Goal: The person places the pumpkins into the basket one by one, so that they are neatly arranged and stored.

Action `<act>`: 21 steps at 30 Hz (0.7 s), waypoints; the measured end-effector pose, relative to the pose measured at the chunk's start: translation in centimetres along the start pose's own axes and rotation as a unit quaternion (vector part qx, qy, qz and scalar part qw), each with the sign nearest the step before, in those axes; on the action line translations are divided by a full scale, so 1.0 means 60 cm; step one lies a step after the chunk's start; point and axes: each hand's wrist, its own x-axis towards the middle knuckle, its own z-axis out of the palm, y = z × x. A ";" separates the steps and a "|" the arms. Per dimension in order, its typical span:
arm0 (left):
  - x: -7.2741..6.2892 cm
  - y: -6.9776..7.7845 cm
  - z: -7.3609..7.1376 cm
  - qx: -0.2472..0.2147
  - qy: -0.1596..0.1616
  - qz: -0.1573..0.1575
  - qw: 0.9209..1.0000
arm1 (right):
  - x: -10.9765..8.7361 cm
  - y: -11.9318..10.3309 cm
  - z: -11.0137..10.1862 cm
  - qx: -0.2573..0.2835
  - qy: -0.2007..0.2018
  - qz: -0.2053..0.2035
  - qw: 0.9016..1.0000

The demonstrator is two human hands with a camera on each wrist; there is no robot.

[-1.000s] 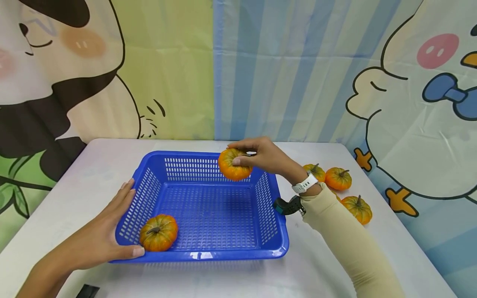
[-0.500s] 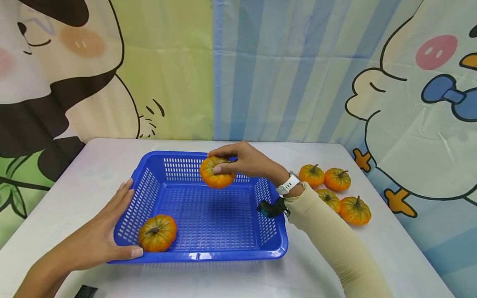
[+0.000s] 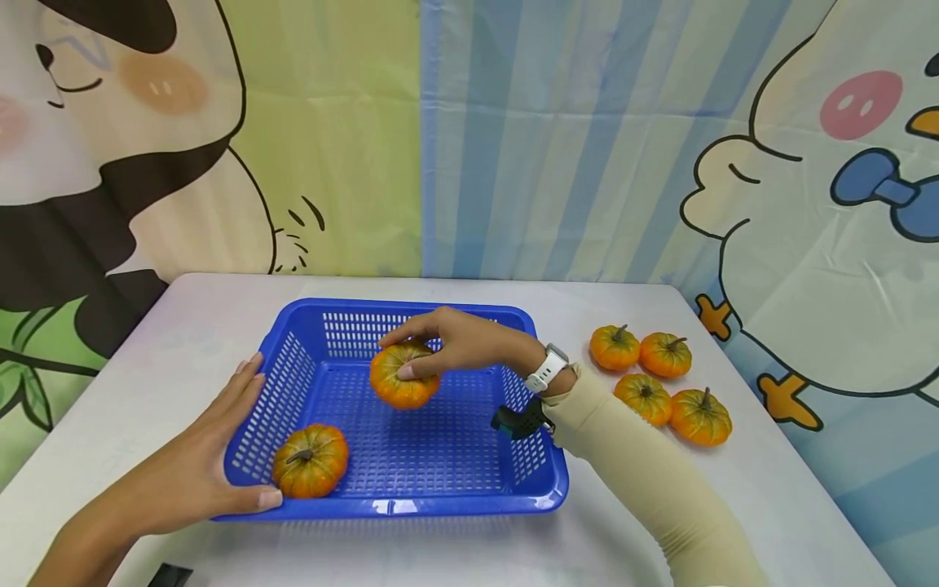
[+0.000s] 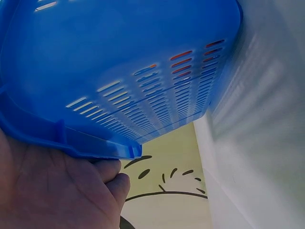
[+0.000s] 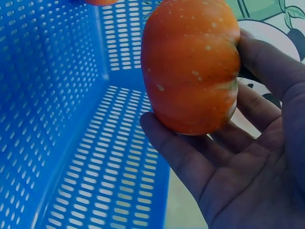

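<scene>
My right hand (image 3: 458, 342) holds a small orange pumpkin (image 3: 399, 383) over the inside of a blue plastic basket (image 3: 539, 497), fingers and thumb around it. In the right wrist view the held pumpkin (image 5: 190, 67) shows its orange, pale-speckled side, with the basket wall beyond. A second pumpkin (image 3: 311, 461), greenish orange with a brown stem, sits in the basket's front left corner. My left hand (image 3: 191, 465) rests against that corner from outside. Its thumb lies along the front rim and its straight fingers reach along the left side; the left wrist view shows the palm under the rim (image 4: 71, 150).
Several more pumpkins (image 3: 642, 398) stand grouped on the white table (image 3: 609, 497) to the right of the basket. A small black object (image 3: 171, 575) lies at the table's front left. Printed cartoon curtains (image 3: 557, 163) hang behind the table.
My right hand has carried its pumpkin left and down, from the basket's back right rim to lower over the interior. The left hand and basket stay where they were.
</scene>
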 end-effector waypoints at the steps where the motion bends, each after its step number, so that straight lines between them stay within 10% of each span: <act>1: 0.000 0.000 0.000 -0.001 0.000 0.000 1.000 | 0.001 0.001 0.002 0.003 -0.005 -0.001 1.000; 21: 0.000 0.001 0.001 0.001 0.003 0.003 1.000 | 0.029 0.003 0.041 -0.063 -0.071 0.033 0.995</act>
